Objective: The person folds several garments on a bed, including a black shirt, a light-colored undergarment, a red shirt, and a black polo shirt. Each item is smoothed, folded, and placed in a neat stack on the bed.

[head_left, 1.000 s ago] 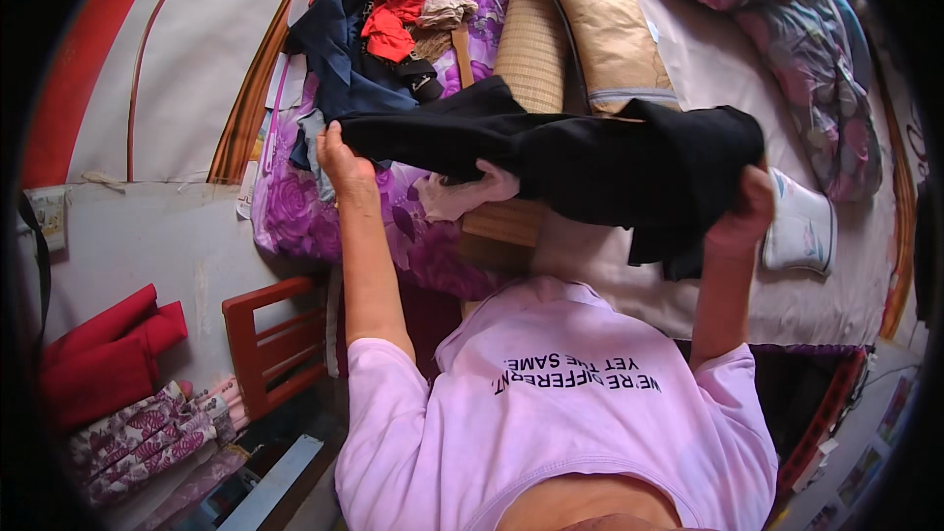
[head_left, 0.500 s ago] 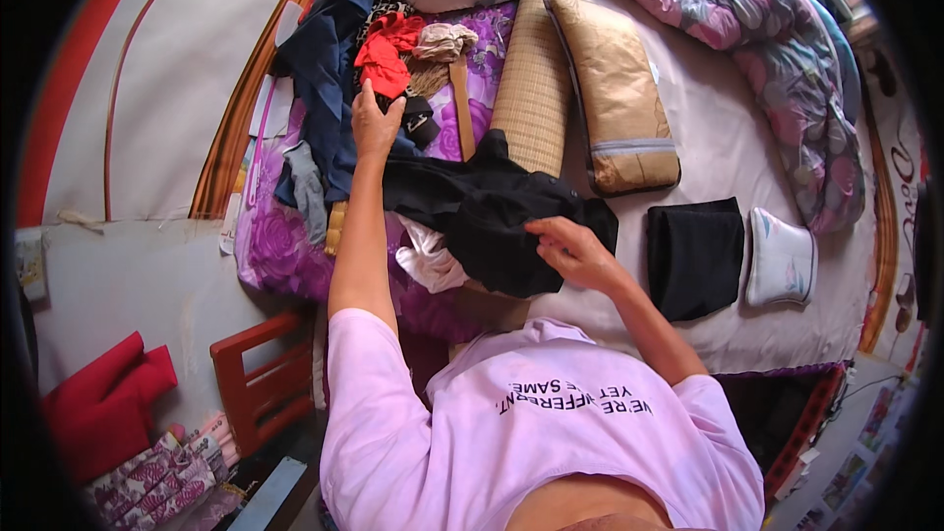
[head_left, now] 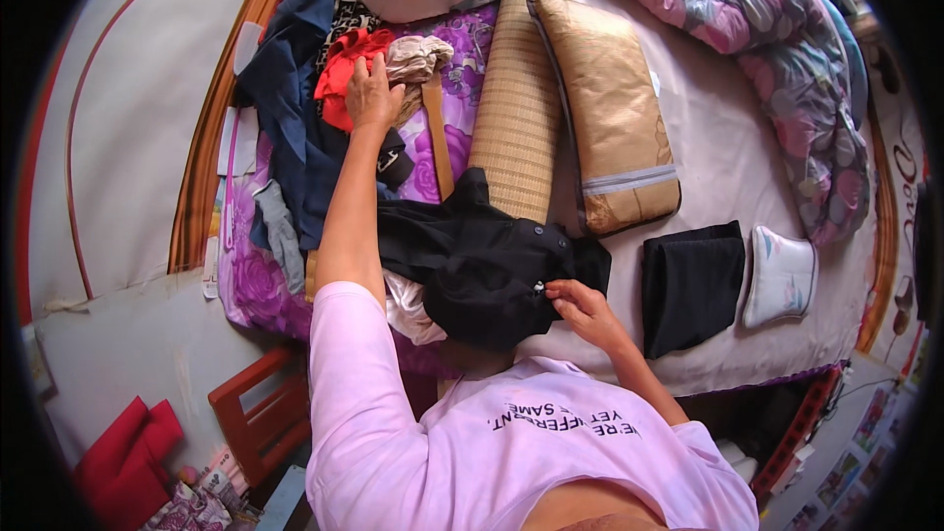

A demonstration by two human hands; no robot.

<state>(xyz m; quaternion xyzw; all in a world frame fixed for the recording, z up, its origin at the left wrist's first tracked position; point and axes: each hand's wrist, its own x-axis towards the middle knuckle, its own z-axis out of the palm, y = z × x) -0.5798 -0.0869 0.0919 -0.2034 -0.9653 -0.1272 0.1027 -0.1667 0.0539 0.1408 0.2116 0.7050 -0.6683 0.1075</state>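
Note:
My left hand (head_left: pixel 373 98) reaches far over the pile, fingers stretched out and apart on the bright red cloth (head_left: pixel 344 64). Just right of its fingertips lies a crumpled beige cloth (head_left: pixel 417 57). A black garment (head_left: pixel 482 280) with buttons is spread across the near edge of the bed. At that garment's right side, my right hand (head_left: pixel 587 313) is closed, thumb and finger pinching its edge. A tiny white spot shows by those fingertips; I cannot make out what it is. Part of a white cloth (head_left: pixel 411 310) shows under the garment.
A rolled straw mat (head_left: pixel 516 108) and a gold pillow (head_left: pixel 615 118) lie mid-bed. To the right are a folded black cloth (head_left: pixel 693 287), a small white cushion (head_left: pixel 780 277) and a bunched floral quilt (head_left: pixel 757 49). Navy clothing (head_left: pixel 295 98) lies left; a red-brown chair (head_left: pixel 261 418) stands below.
My left hand has moved forward onto the red cloth, nearer the beige one. My right hand stays at the black garment's edge, where a white spot now shows. The view has shifted slightly.

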